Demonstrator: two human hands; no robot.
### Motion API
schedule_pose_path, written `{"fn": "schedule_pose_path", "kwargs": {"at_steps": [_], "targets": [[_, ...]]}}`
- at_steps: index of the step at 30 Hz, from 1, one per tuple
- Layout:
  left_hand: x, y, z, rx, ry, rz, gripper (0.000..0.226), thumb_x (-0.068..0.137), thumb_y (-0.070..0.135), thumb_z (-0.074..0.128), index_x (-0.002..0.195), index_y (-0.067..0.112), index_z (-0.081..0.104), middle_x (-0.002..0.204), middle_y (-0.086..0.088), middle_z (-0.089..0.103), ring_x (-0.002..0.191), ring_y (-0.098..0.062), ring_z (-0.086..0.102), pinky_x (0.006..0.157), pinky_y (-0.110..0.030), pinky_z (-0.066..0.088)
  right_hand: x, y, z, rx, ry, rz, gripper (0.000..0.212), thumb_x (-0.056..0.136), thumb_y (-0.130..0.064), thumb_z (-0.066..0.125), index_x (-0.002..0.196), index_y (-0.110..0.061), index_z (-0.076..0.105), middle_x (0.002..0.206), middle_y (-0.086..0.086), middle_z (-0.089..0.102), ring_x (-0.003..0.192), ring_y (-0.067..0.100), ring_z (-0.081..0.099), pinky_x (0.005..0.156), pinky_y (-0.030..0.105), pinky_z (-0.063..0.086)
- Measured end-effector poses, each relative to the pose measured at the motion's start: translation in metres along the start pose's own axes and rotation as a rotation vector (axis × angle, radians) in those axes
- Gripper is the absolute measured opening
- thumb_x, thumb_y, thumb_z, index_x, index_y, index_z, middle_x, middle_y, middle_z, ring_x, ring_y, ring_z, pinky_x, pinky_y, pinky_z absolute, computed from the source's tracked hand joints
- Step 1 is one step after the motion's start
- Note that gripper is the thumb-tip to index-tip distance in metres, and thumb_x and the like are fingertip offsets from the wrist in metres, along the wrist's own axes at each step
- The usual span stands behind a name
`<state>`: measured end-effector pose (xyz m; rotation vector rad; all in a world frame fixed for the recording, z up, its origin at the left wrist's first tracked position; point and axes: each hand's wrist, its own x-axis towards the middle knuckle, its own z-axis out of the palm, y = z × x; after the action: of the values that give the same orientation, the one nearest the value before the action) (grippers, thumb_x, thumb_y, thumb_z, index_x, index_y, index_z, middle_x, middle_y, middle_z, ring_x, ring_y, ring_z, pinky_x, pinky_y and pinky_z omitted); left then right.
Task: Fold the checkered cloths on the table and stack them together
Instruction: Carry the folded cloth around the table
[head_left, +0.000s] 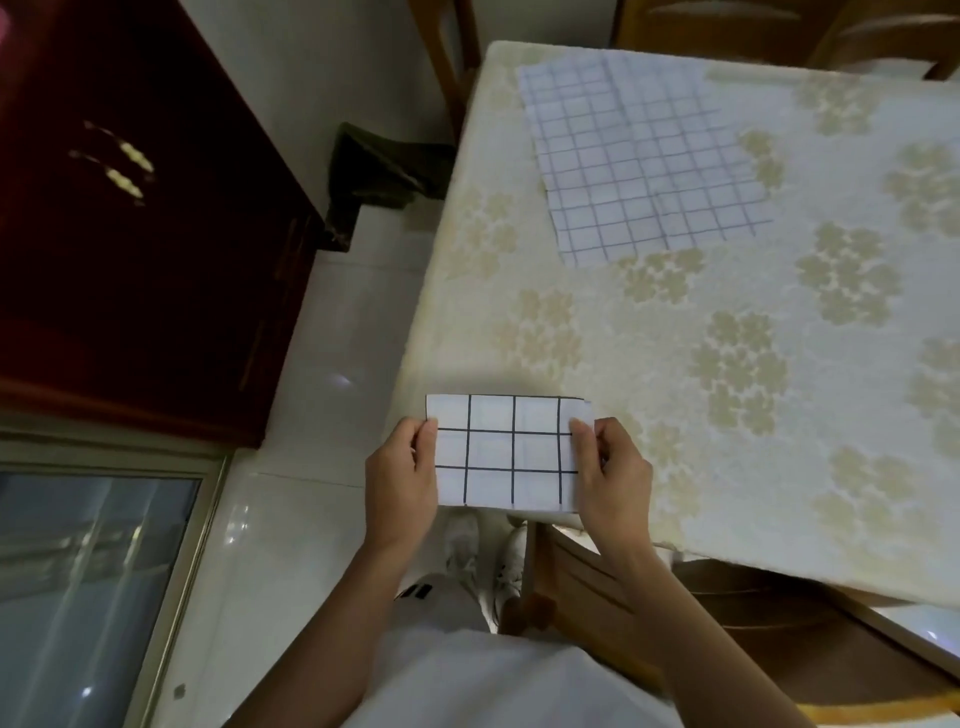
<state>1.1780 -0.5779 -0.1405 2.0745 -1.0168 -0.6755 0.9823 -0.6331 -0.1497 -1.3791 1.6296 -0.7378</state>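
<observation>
A small folded white cloth with a black grid (506, 451) is held up over the table's near left corner. My left hand (402, 483) grips its left edge, thumb on top. My right hand (610, 475) grips its right edge the same way. Farther back on the table (675, 415), two white checkered cloths lie spread flat and overlapping: one on the left (582, 171), one on the right (696, 156).
The table carries a cream tablecloth with a floral print. A wooden chair (727, 623) stands under the table's near edge by my legs. Another chair (447, 62) is at the far left. A dark red cabinet (130, 234) lines the left wall; white tiled floor lies between.
</observation>
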Motion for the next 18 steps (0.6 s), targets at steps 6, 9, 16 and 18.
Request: {"fn": "schedule_pose_path", "kwargs": {"at_steps": [6, 9, 16, 18], "targets": [[0.032, -0.009, 0.018, 0.035, -0.248, -0.146, 0.026, 0.101, 0.024, 0.054, 0.076, 0.018, 0.055, 0.066, 0.006, 0.052, 0.060, -0.005, 0.045, 0.053, -0.016, 0.034, 0.009, 0.018, 0.004, -0.064, 0.047, 0.108, 0.035, 0.101, -0.040, 0.050, 0.078, -0.014, 0.050, 0.062, 0.000, 0.052, 0.051, 0.009, 0.043, 0.050, 0.030, 0.037], [0.044, -0.013, 0.024, 0.049, -0.307, -0.180, 0.017, 0.099, 0.023, 0.057, 0.087, 0.011, 0.061, 0.079, 0.005, 0.061, 0.072, -0.008, 0.055, 0.058, -0.010, 0.037, 0.015, 0.022, 0.006, -0.108, 0.068, 0.128, 0.032, 0.102, -0.040, 0.049, 0.080, -0.017, 0.051, 0.064, 0.001, 0.056, 0.054, 0.014, 0.050, 0.052, 0.037, 0.041], [0.062, -0.010, 0.042, 0.029, -0.323, -0.269, 0.010, 0.097, 0.020, 0.061, 0.088, 0.015, 0.062, 0.083, 0.008, 0.063, 0.078, -0.010, 0.057, 0.063, -0.017, 0.040, 0.027, 0.035, 0.014, -0.271, 0.078, 0.176, 0.022, 0.104, -0.035, 0.045, 0.093, -0.020, 0.055, 0.068, -0.003, 0.060, 0.057, 0.015, 0.056, 0.048, 0.030, 0.038], [0.064, -0.009, 0.049, 0.040, -0.310, -0.292, 0.006, 0.096, 0.019, 0.061, 0.091, 0.016, 0.061, 0.085, 0.009, 0.062, 0.080, -0.011, 0.057, 0.066, -0.019, 0.039, 0.030, 0.040, 0.017, -0.277, 0.082, 0.211, 0.021, 0.104, -0.035, 0.046, 0.096, -0.019, 0.058, 0.069, -0.005, 0.061, 0.059, 0.013, 0.057, 0.049, 0.028, 0.036]]}}
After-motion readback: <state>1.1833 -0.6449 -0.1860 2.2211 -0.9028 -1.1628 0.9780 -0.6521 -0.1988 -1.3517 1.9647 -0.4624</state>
